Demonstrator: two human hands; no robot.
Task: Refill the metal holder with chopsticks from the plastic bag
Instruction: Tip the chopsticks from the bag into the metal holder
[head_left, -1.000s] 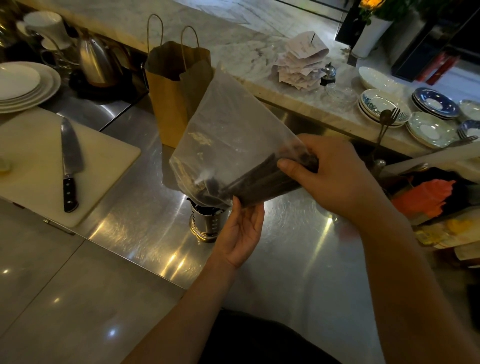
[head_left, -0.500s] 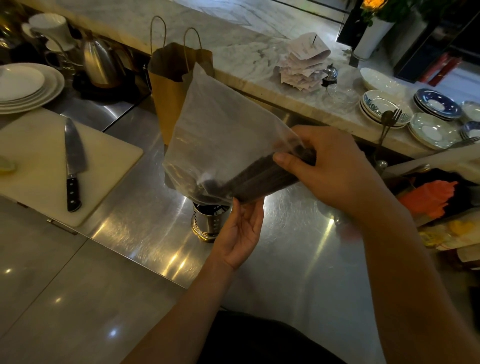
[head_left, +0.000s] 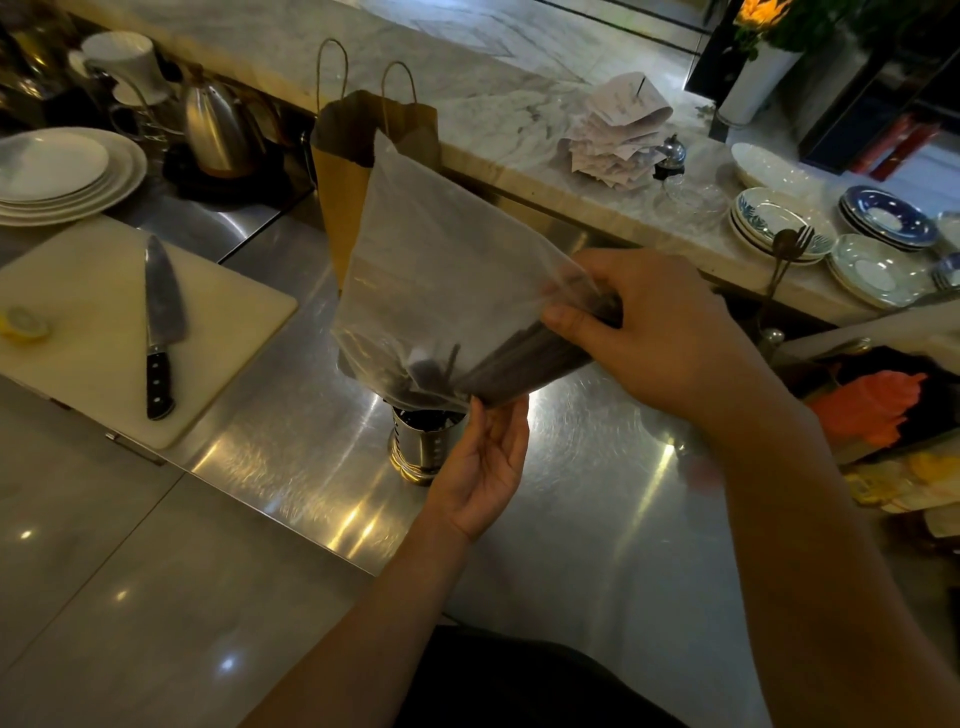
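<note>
One clear plastic bag (head_left: 441, 270) is held up over the steel counter (head_left: 291, 447), tilted so its low end hangs just above the single metal holder (head_left: 423, 441). The holder is a slotted steel cylinder, standing upright on the counter. Something dark shows inside its mouth, but I can't tell what.

The chopsticks (head_left: 524, 364) lie as one dark bundle along the bag's bottom, too packed and dim to count. The right hand (head_left: 654, 332) grips the bag around the bundle's upper end, with the thumb across the front and the fingers wrapped behind. The left hand (head_left: 483, 462) is palm up beneath the bag, fingertips at its lower edge. Whether they nip the plastic or only touch it, I can't make out.

To the left is one white cutting board (head_left: 104, 291) carrying one chef's knife (head_left: 161, 322) and one lemon piece (head_left: 23, 325). Behind the plastic bag stands one brown paper bag (head_left: 343, 197) with two handles. Farther left are one steel kettle (head_left: 215, 130) and one stack of white plates (head_left: 62, 176), perhaps four. On the marble ledge there is one spike of receipts (head_left: 618, 135) and at least three stacks of patterned saucers (head_left: 779, 223).
</note>
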